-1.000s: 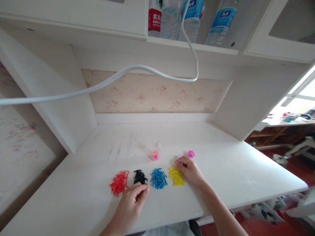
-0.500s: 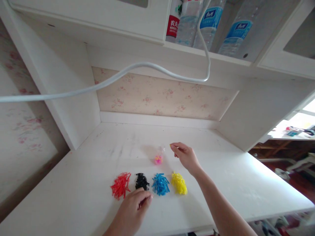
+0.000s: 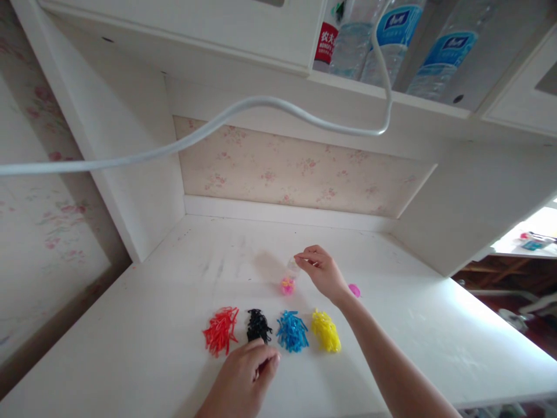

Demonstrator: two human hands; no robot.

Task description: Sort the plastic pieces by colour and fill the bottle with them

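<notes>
Four small piles of thin, short strands lie in a row: red (image 3: 221, 331), black (image 3: 257, 325), blue (image 3: 293, 331) and yellow (image 3: 326, 331). Behind them stands a small clear container (image 3: 292, 267) with pink and yellow contents (image 3: 288, 285) at its bottom. My right hand (image 3: 319, 271) is pinched at the container's upper part; whatever is between the fingertips is too small to make out. My left hand (image 3: 248, 374) rests curled at the near edge of the black pile, thumb against fingers, and what it holds, if anything, is hidden.
A round pink piece (image 3: 354, 290) lies right of my right wrist. A white cable (image 3: 278, 103) hangs across the view above the white desk (image 3: 143, 325). Plastic bottles (image 3: 398, 35) stand on the shelf overhead. White side panels (image 3: 117, 145) flank the desk.
My right hand has moved slightly down and toward the clear container, its fingertips now at the top. The view has shifted a little, bringing the pink piece into sight. The left hand stays by the black pile.
</notes>
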